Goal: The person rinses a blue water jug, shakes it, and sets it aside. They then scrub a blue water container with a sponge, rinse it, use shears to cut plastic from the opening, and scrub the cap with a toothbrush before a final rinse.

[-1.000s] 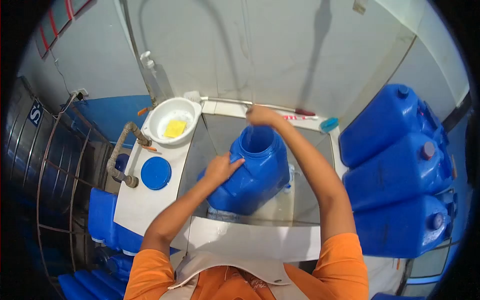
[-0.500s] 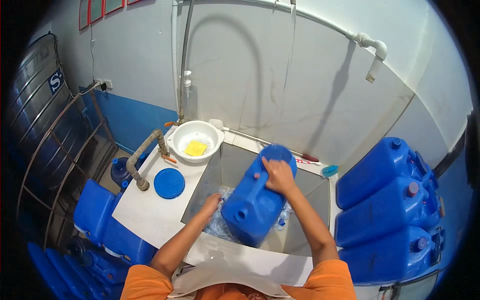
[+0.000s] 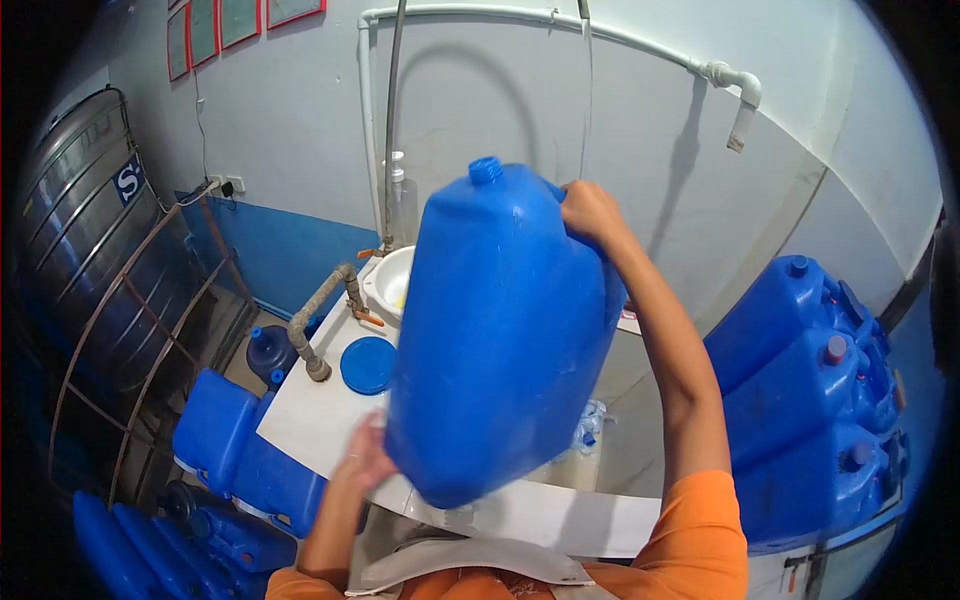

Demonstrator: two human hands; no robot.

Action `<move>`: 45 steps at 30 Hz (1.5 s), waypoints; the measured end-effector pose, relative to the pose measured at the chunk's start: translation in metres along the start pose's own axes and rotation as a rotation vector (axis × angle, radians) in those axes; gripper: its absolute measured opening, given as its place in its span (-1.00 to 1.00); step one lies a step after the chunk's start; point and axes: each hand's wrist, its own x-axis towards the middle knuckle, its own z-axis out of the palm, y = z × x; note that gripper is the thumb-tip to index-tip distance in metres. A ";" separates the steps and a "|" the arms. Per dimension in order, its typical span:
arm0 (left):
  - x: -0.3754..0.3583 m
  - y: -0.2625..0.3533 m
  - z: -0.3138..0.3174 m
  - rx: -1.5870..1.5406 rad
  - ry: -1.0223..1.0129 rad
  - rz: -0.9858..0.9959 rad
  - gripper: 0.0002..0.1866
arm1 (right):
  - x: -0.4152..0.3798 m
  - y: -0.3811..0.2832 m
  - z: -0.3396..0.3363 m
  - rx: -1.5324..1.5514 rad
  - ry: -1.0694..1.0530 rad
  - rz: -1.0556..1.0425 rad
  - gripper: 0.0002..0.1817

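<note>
A large blue jerrycan [image 3: 505, 340] is held up in front of me over the sink, its uncapped spout at the top. My right hand [image 3: 592, 212] is closed around its handle at the upper right; the handle itself is mostly hidden behind the can's shoulder. At the can's lower left corner is my left hand [image 3: 368, 458], a little blurred, palm toward the can and fingers apart. Clear crumpled plastic with a blue cap [image 3: 590, 428] shows in the sink behind the can.
Several blue jerrycans [image 3: 790, 400] line the right side. On the white counter [image 3: 310, 425] are a round blue lid [image 3: 368, 365], a pipe with a valve [image 3: 330, 310] and a white basin [image 3: 390, 282], partly hidden. More blue containers [image 3: 215, 425] stand lower left, near a steel tank [image 3: 85, 240].
My right hand has raised the jerrycan out of the sink toward me and turned it spout-up. My left hand has moved from the sink to the can's lower left corner.
</note>
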 end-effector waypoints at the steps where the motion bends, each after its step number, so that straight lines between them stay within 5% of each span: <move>1: -0.021 0.029 0.007 -0.038 -0.005 0.040 -0.47 | 0.001 0.000 -0.004 0.000 -0.004 -0.005 -0.56; 3: -0.024 0.058 -0.009 0.193 -0.021 0.372 -0.48 | 0.000 0.004 -0.008 0.071 0.157 0.075 -0.57; 7: 0.015 0.014 -0.028 0.099 0.031 0.387 -0.49 | 0.012 0.017 -0.008 0.533 0.262 -0.114 -0.57; 9: 0.012 -0.013 -0.027 0.064 0.008 0.249 -0.48 | 0.019 0.010 0.001 0.043 0.077 -0.075 -0.61; 12: -0.014 0.002 -0.034 0.037 -0.006 0.150 -0.47 | 0.005 0.037 0.027 0.009 -0.010 -0.016 -0.65; 14: -0.034 0.037 -0.023 0.144 0.014 0.305 -0.45 | -0.039 0.085 0.039 0.425 0.143 0.041 -0.66; 15: -0.039 0.051 -0.018 0.229 0.031 0.414 -0.46 | -0.058 0.139 0.070 0.888 0.166 0.106 -0.63; 19: -0.047 0.089 0.082 0.660 0.080 0.827 -0.49 | -0.182 0.186 0.116 1.282 0.315 0.422 -0.63; 21: -0.049 0.099 0.142 0.861 -0.106 0.932 -0.48 | -0.235 0.184 0.152 1.439 0.361 0.561 -0.63; 23: -0.032 0.098 0.188 0.921 -0.346 0.957 -0.49 | -0.270 0.172 0.186 1.549 0.376 0.669 -0.63; 25: -0.008 0.110 0.210 0.883 -0.534 0.734 -0.51 | -0.293 0.159 0.211 1.617 0.368 0.756 -0.63; 27: 0.051 0.133 0.181 0.939 -0.254 0.892 -0.55 | -0.307 0.150 0.229 1.657 0.355 0.815 -0.63; 31: 0.174 0.131 0.046 0.322 0.380 0.669 -0.86 | -0.308 0.141 0.250 1.694 0.360 0.865 -0.63; 35: 0.238 0.108 -0.042 0.425 0.594 0.644 -0.84 | -0.312 0.131 0.264 1.704 0.396 0.911 -0.63; 37: 0.238 0.104 -0.051 0.302 0.495 0.523 -0.86 | -0.317 0.129 0.268 1.704 0.416 0.927 -0.63; 39: 0.253 0.109 -0.063 0.110 0.334 0.637 -0.80 | -0.322 0.129 0.269 1.704 0.430 0.951 -0.63; 41: 0.244 0.125 -0.044 -0.024 0.452 0.382 -0.89 | -0.323 0.130 0.268 1.695 0.441 0.962 -0.63; 42: 0.299 0.132 -0.085 0.031 0.400 0.384 -0.91 | -0.325 0.131 0.268 1.695 0.444 0.967 -0.63; 45: 0.255 0.140 -0.050 0.063 0.335 0.588 -0.89 | -0.329 0.137 0.264 1.687 0.454 0.973 -0.62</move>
